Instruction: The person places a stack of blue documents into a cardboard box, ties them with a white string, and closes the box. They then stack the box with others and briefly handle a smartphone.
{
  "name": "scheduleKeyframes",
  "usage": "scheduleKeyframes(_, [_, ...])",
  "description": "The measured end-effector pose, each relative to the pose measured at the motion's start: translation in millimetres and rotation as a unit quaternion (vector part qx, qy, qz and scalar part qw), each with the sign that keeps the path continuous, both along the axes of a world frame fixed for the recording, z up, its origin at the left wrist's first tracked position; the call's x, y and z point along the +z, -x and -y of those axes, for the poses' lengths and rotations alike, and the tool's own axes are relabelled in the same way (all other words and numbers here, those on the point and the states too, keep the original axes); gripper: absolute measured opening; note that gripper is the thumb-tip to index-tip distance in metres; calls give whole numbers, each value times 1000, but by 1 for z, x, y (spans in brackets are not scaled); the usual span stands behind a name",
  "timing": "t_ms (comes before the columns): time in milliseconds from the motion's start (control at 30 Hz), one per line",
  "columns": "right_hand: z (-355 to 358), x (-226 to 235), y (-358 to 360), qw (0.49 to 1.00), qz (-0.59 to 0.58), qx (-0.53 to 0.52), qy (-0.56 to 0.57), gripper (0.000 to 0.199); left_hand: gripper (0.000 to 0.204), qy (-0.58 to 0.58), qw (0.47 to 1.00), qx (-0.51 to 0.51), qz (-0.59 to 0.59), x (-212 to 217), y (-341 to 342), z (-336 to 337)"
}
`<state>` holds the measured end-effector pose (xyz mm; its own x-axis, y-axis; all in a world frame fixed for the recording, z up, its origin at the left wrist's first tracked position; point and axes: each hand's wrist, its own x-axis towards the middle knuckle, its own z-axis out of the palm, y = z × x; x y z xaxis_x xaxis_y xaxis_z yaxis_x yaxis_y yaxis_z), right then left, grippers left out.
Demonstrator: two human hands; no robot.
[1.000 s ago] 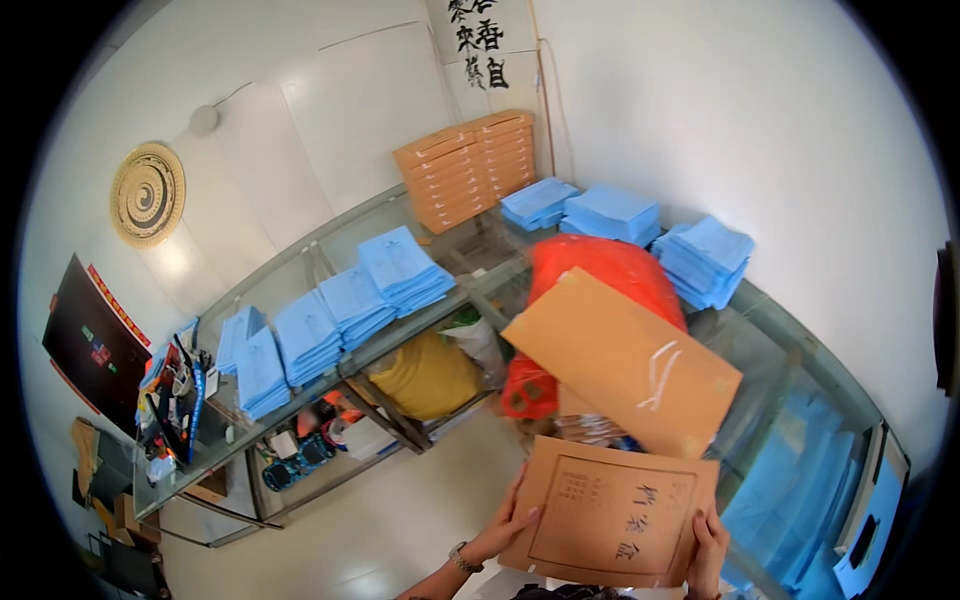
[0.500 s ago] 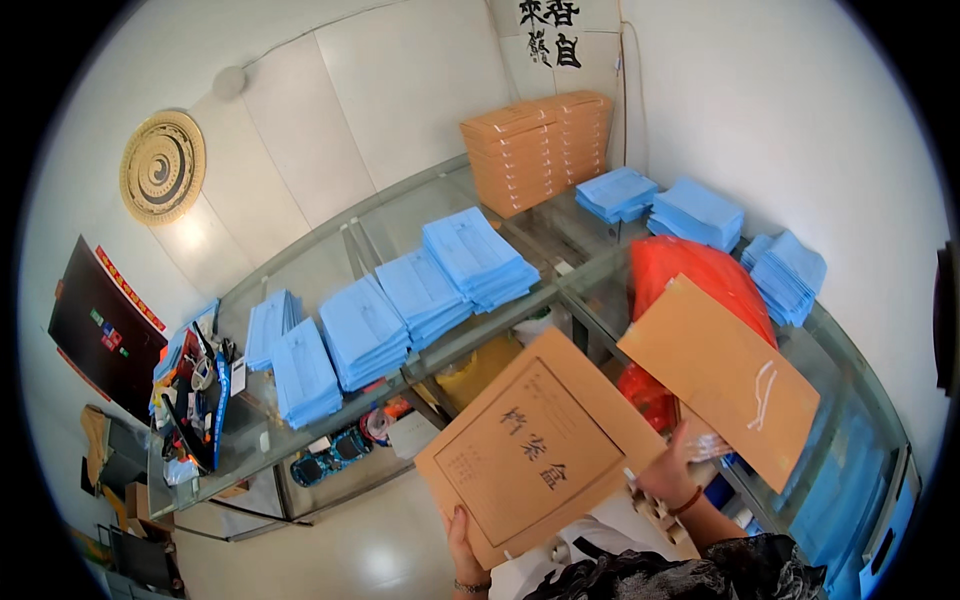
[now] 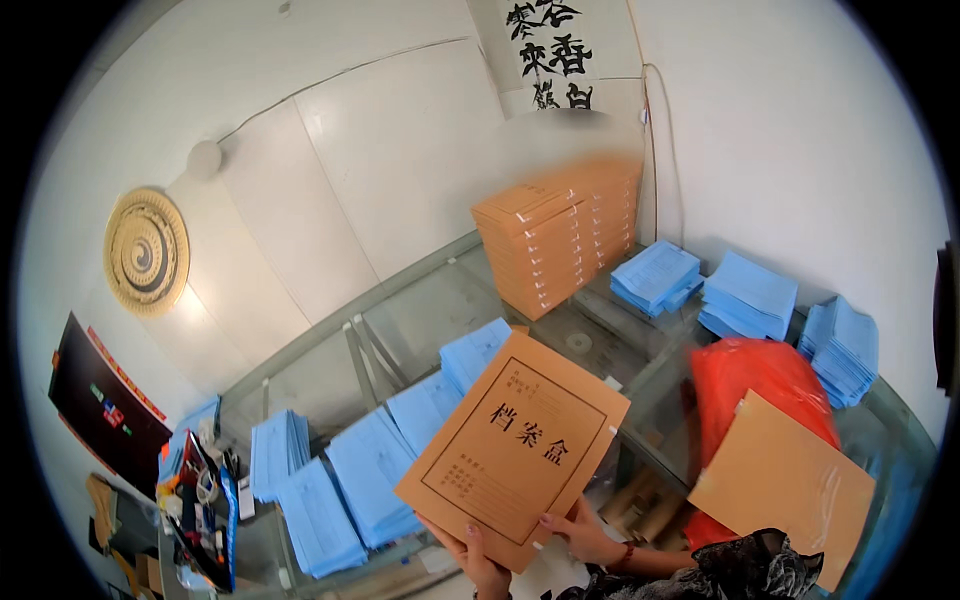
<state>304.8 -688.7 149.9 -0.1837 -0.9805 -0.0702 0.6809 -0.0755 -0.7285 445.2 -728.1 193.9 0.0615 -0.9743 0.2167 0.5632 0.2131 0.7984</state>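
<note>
In front of me I hold a brown cardboard file box (image 3: pixel 512 450), tilted, its printed front turned up. My left hand (image 3: pixel 475 562) grips its lower left edge, thumb on the front and fingers behind. At the lower right corner, my right hand (image 3: pixel 585 535) pinches the box with its thumb on the front; most of its fingers are hidden underneath. To the right, a flat brown cardboard piece (image 3: pixel 785 480) with white strings lies partly over a red plastic bag (image 3: pixel 755 385).
A glass-topped table (image 3: pixel 330 370) bears several stacks of blue folders (image 3: pixel 375 470), partly behind the box. Stacked brown file boxes (image 3: pixel 550 240) stand at the back corner. More blue stacks (image 3: pixel 750 295) sit by the right wall. Assorted clutter (image 3: pixel 205 500) occupies the left end.
My right hand has moved left from the box's side edge onto its lower front corner. The box now stands over the blue stacks. The view has tilted upward.
</note>
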Motion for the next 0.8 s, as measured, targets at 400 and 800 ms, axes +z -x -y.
scheduleKeyframes(400, [195, 59, 103, 992, 91, -79, 49, 41, 52, 39, 969, -187, 160, -24, -28, 165])
scheduleKeyframes(800, [466, 223, 287, 937, -104, -275, 190, 23, 24, -19, 957, -47, 285, -38, -33, 231])
